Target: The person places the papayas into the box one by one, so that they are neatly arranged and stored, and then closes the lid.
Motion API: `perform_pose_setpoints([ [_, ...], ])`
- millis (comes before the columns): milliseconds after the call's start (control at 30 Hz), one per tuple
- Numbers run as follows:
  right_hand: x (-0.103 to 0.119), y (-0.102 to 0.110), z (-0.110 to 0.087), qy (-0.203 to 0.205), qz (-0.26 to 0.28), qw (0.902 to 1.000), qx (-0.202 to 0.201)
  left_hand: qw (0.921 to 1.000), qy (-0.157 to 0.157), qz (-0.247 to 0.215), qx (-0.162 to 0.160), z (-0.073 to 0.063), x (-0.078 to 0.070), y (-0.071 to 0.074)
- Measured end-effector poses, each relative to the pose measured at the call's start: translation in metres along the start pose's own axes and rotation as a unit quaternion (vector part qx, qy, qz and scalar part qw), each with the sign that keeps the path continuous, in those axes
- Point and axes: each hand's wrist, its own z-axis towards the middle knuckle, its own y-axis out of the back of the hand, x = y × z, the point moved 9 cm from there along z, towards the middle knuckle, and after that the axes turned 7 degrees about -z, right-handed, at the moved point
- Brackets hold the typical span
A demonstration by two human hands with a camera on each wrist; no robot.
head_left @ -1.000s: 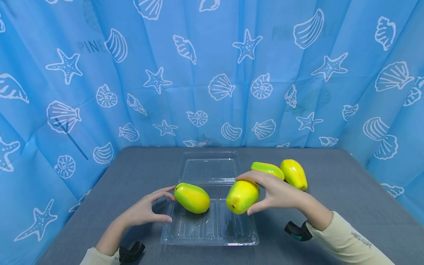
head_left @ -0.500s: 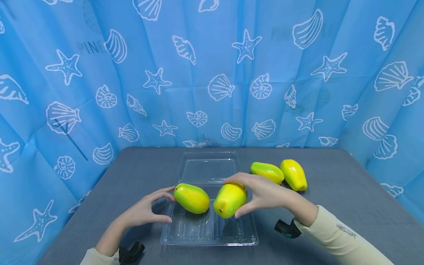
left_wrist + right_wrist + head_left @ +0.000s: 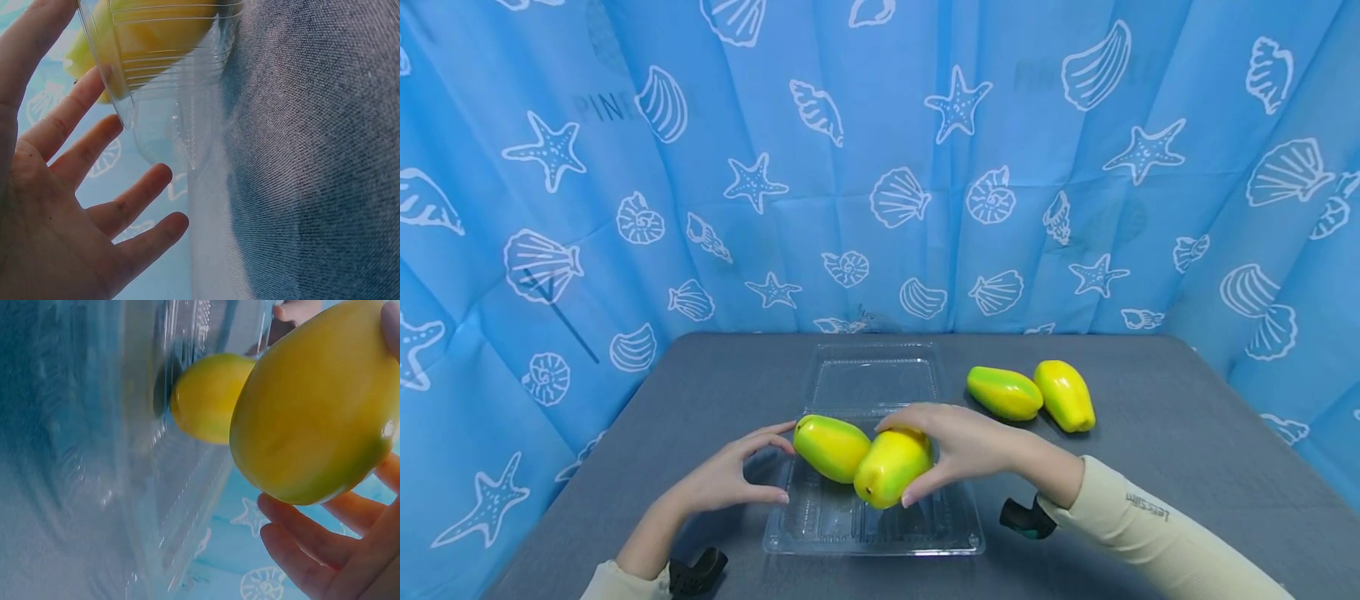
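Smooth, glossy fruits (image 3: 891,471); a clear plastic container (image 3: 820,521) (ribbed, shiny); a matt, coarsely woven cloth (image 3: 730,383).

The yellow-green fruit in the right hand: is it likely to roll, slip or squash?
The held fruit would probably roll if pushed, given its rounded, oblong body. Its shiny skin may be slippery. It's likely stiff: no dent shows near the right hand.

The left hand (image 3: 722,477) was spread, its fingers (image 3: 87,150) nearly straight and parted from the thumb (image 3: 766,495). The right hand (image 3: 961,440) gripped with curved fingers, its forearm (image 3: 1056,473) slanting in from the right.
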Motion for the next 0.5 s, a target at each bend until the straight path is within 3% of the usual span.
perform_pose_setpoints([
  [500, 0.009, -0.031, 0.023, -0.027, 0.069, 0.9926, 0.096, 0.9999, 0.009, 0.003, -0.009, 0.001, 0.003, 0.001],
])
